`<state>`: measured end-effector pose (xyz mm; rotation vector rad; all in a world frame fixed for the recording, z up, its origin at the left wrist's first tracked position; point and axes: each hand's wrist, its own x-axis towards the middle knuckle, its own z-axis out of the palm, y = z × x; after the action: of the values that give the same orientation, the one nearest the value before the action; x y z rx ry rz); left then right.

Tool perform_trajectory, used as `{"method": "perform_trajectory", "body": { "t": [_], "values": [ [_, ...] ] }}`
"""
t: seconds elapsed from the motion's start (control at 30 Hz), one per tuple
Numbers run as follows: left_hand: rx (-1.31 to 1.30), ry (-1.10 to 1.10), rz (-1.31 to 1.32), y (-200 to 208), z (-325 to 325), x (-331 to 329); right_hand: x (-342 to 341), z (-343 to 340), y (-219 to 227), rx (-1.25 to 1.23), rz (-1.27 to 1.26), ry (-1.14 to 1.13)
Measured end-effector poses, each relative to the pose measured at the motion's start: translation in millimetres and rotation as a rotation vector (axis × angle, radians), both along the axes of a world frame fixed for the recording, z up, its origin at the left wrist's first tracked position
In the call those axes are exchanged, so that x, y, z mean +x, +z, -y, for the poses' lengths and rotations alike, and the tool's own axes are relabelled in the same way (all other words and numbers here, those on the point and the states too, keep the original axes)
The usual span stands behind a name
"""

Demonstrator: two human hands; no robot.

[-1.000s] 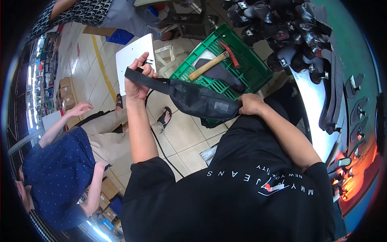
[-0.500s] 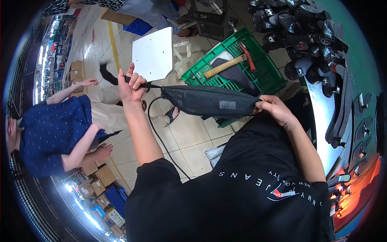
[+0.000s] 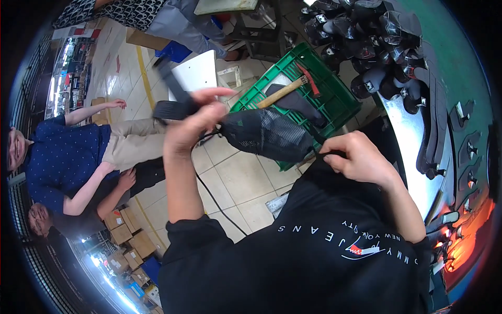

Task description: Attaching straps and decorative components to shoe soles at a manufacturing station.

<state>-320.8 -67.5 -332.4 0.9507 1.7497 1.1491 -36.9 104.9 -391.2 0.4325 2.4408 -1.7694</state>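
The person held a black mesh pouch (image 3: 269,135) stretched between both hands at chest height, above the tiled floor (image 3: 238,178); the left hand (image 3: 194,123) was closed around one end, where a flat black strap (image 3: 172,89) stuck up and away past the knuckles, with the forefinger lifted free; the right hand (image 3: 358,157) pinched the other end shut between thumb and fingers, close against the black shirt (image 3: 314,251). Held taut like that, the pouch seemed pulled out for a look or a tug along its length; that was my guess. Just beyond it sat a green crate (image 3: 334,99) on the floor, with a wooden-handled hammer (image 3: 285,90) lying across a dark piece inside, near enough to reach; a white board (image 3: 196,73) leaned beside the crate; dark shoe parts (image 3: 366,36) crowded the metal bench (image 3: 413,141) on the right. Another person in a blue shirt (image 3: 57,157) sat well apart on the left.
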Motion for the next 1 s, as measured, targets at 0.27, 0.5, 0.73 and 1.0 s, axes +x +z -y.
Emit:
{"method": "perform_trajectory", "body": {
  "t": [0.27,0.5,0.73,1.0],
  "values": [
    [-0.205,-0.569,0.199,-30.9,-14.8,95.5,-7.3,22.3,53.6,0.653,-0.372,0.184],
    [-0.179,-0.461,0.646,-48.1,-19.3,116.3,13.6,11.5,52.7,0.641,-0.576,0.043],
    [-0.084,-0.31,0.163,-29.4,-33.0,143.1,24.8,-12.1,42.9,0.54,-0.486,-0.133],
    [-0.377,-0.019,0.16,-2.7,10.3,130.8,190.2,54.4,18.1,-0.068,-0.237,-0.814]
  ]
}}
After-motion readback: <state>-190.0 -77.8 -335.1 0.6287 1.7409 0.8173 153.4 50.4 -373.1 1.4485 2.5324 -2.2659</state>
